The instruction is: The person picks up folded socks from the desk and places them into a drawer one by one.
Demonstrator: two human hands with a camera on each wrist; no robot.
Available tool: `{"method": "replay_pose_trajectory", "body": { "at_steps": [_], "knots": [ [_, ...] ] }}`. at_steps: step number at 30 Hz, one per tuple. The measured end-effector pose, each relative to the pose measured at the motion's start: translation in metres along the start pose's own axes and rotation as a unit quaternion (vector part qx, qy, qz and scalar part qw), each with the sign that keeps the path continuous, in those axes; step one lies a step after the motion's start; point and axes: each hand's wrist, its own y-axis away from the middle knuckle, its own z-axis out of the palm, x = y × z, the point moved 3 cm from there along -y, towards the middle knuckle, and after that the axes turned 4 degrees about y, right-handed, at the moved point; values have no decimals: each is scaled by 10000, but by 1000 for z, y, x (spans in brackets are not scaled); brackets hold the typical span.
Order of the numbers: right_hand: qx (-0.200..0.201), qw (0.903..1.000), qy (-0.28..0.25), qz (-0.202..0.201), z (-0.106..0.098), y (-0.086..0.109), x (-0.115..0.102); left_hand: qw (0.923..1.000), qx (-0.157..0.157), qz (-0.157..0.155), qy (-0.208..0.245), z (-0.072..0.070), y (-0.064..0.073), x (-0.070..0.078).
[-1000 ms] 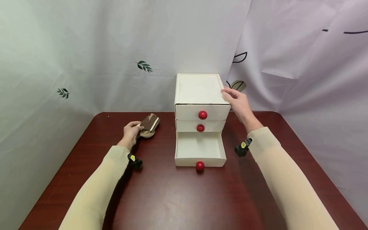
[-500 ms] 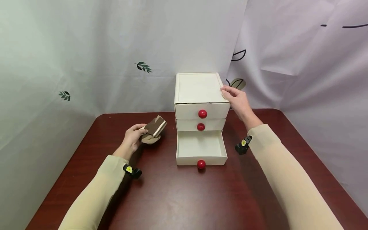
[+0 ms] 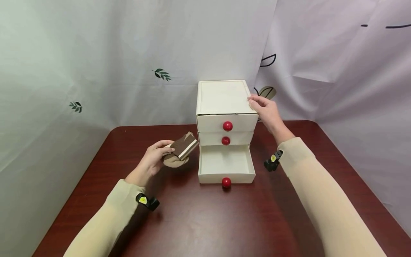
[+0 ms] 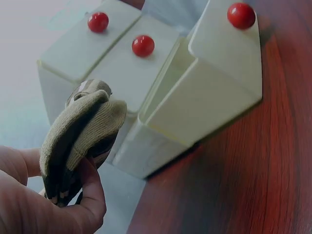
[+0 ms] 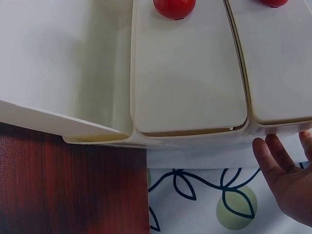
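Observation:
A folded pair of brown and beige socks [image 3: 184, 147] with a white stripe is pinched between the thumb and fingers of my left hand [image 3: 153, 160]. They are held above the table, just left of a white drawer unit [image 3: 223, 96]. The left wrist view shows the beige knit side of the socks [image 4: 83, 131]. At the bottom of the unit, one drawer [image 3: 226, 177] is pulled out and nothing lies in it. The two upper drawers are closed. My right hand [image 3: 267, 113] rests its fingertips on the unit's top right edge; the right wrist view shows its fingers [image 5: 279, 153] against the side.
Each drawer front carries a round red knob [image 3: 227, 126]. The unit stands at the back of a dark red wooden table [image 3: 205, 221]. A pale curtain [image 3: 138, 46] with leaf prints hangs behind and at both sides.
My left hand has carried the socks to the right and nearer, from the left part of the table to beside the drawer unit. The right hand has stayed at the unit's top edge.

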Motion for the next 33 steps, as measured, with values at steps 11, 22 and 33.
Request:
{"method": "replay_pose_trajectory", "body": {
  "at_steps": [11, 22, 33],
  "knots": [
    [-94, 9999, 36, 76, 0, 1, 1, 9995, -303, 110, -8, 24, 8, -5],
    [-68, 9999, 25, 112, -1, 0, 1, 9982, -578, 73, -141, 45, 14, -16],
    [20, 10000, -43, 71, 0, 1, 1, 9967, -727, 163, -318, 78, 4, -29]
  ]
}}
